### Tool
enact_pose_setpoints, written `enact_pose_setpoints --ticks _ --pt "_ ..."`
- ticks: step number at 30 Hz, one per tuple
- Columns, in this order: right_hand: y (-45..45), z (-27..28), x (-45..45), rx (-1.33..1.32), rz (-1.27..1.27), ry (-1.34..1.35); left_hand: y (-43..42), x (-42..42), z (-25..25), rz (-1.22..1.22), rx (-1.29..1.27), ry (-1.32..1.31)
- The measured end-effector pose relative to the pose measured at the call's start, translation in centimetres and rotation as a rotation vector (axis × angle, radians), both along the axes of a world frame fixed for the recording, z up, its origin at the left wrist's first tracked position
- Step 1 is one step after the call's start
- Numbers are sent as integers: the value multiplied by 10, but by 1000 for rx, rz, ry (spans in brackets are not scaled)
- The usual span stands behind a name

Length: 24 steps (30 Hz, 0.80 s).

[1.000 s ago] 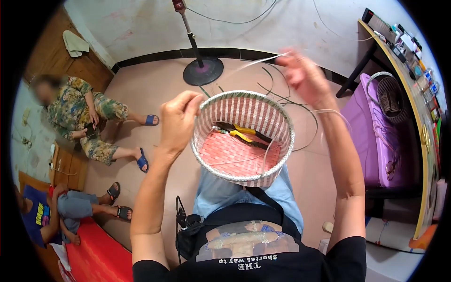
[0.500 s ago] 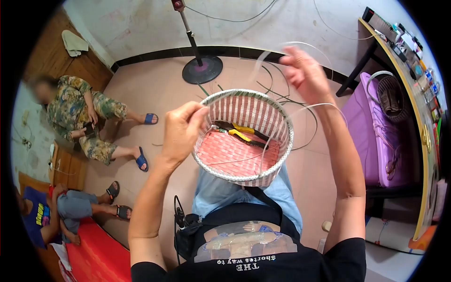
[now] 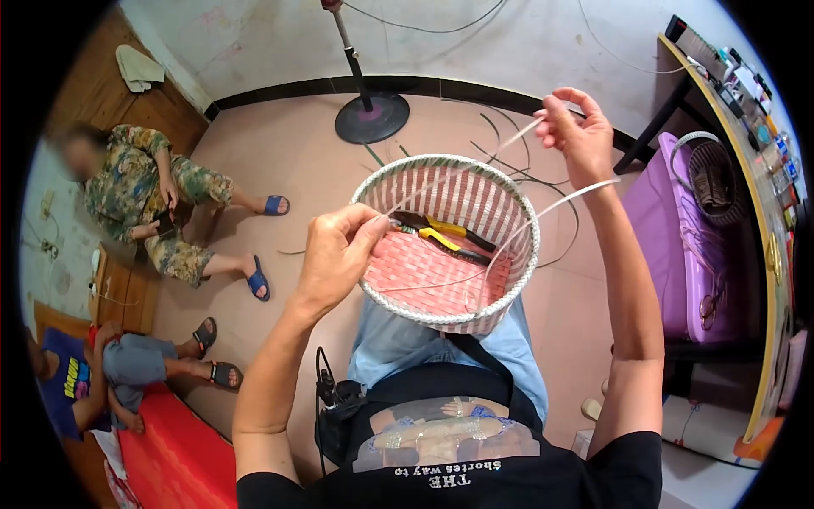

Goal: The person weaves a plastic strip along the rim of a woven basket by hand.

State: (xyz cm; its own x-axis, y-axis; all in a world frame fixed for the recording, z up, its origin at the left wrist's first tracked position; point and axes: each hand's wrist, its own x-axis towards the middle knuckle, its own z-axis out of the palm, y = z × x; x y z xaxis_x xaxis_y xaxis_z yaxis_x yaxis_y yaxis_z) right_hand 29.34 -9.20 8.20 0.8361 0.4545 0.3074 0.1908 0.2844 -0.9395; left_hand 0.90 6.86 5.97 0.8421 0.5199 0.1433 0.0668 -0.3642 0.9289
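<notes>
A round woven basket (image 3: 458,188) with white and reddish-brown stripes and a pink bottom rests on my lap. A thin whitish plastic strip (image 3: 507,144) runs taut across it between both hands. My left hand (image 3: 335,259), at the basket's left rim, pinches the strip between thumb and forefinger. Up beyond the right rim, my right hand (image 3: 581,140) has the strip's other part between thumb and fingers. Another length of pale strip curves from inside the basket to my right wrist. Yellow-and-black pliers (image 3: 445,240) lie in the basket.
Green strips (image 3: 496,140) lie on the floor ahead, near a round black stand base (image 3: 371,119). To the right are a purple bin (image 3: 653,254), a small basket (image 3: 712,178) and a cluttered table (image 3: 755,153). Two people sit at the left.
My right hand has moved slightly right and closed on the strip, which is now stretched straight between my hands. My left hand has lowered a little, still pinching.
</notes>
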Motion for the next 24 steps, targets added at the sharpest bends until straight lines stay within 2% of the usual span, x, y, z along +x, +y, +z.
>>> enact_pose_setpoints --ticks 2,4,6,10,11,17,22,24 --pt "7 1 -60 -20 285 8 -11 7 0 23 -73 -54" --pt "11 -4 -90 -198 518 84 -23 15 1 16 -77 -104" --pt "12 -4 -102 -327 641 91 -33 22 5 16 -72 -100" --pt "14 -6 -106 -219 716 -23 -33 28 6 76 -161 -45" --pt "12 -6 -105 -281 709 -20 -32 27 4 77 -191 -31" --pt "8 -18 -106 -246 715 159 -46 23 4 -5 -257 -43" --pt "5 -24 -94 -129 633 203 -55 9 -10 -3 -35 -91" --pt "0 -20 -99 -208 769 154 -61 5 -5 23 89 -104"
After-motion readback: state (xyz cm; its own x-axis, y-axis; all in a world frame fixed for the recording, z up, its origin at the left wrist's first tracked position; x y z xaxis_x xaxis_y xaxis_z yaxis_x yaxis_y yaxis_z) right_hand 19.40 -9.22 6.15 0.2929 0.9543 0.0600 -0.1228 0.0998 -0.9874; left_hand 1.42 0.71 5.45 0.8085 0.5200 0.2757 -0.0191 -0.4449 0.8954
